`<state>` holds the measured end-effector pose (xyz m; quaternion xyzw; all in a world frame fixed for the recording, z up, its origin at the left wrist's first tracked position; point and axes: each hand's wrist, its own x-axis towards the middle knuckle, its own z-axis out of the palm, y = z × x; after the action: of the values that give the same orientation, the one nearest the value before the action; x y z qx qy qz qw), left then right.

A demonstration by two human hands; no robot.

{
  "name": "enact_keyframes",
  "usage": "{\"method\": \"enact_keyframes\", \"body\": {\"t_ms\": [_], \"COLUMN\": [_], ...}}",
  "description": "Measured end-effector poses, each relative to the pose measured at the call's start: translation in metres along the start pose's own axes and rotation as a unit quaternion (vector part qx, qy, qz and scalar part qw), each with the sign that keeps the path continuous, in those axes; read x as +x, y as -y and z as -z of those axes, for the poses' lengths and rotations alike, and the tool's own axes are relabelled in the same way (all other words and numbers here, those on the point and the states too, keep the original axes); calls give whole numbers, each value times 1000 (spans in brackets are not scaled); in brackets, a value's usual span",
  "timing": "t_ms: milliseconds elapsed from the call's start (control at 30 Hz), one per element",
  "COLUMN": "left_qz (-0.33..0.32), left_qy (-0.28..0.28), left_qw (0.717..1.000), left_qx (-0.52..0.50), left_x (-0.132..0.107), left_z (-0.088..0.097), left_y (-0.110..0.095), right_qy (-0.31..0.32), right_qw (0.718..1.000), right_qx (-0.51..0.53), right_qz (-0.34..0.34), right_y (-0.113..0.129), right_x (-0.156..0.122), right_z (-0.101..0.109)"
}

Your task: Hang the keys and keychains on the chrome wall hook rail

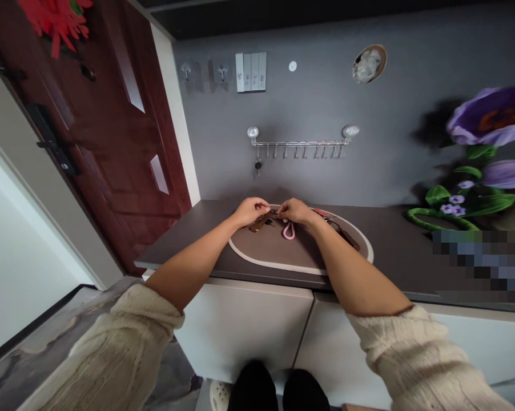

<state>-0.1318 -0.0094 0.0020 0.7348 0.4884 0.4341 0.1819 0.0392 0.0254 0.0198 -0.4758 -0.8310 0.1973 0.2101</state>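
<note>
Both hands meet over an oval brown mat point(274, 254) with a pale border. My left hand point(249, 212) pinches at small metal keys point(273, 214), beside a brown key fob point(260, 223) on the mat. Opposite it, my right hand point(296, 210) has its fingertips closed on the same cluster. A pink strap loop point(289, 231) hangs below the right fingers onto the mat. The fingers partly hide the keys and their ring. Right of my right hand, partly behind the forearm, lie a red item point(321, 212) and a dark brown strap point(349, 238).
A clear hook rail point(302, 143) on the grey wall carries one hanging key point(258, 165). Purple artificial flowers point(489, 123) stand at the right of the dark counter point(394, 262). White cabinet doors point(244, 325) are below; a dark red door point(129, 131) is at left.
</note>
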Motion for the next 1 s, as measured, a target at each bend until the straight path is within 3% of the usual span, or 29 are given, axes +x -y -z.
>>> {"method": "enact_keyframes", "body": {"t_ms": [233, 533, 833, 1000], "left_qz": [-5, -21, -12, -25], "left_qy": [-8, -27, -16, -40], "left_qw": [1000, 998, 994, 994], "left_qx": [-24, -53, -110, -99], "left_x": [-2, -1, 2, 3], "left_z": [3, 4, 5, 11], "left_y": [-6, -6, -5, -7], "right_qy": [-15, -60, -65, -48], "right_qw": [995, 983, 971, 951], "right_qx": [96, 173, 227, 303], "right_qz": [20, 20, 35, 31], "right_y": [-3, 12, 9, 12], "right_x": [3, -6, 1, 0], "right_z": [1, 7, 6, 7]}}
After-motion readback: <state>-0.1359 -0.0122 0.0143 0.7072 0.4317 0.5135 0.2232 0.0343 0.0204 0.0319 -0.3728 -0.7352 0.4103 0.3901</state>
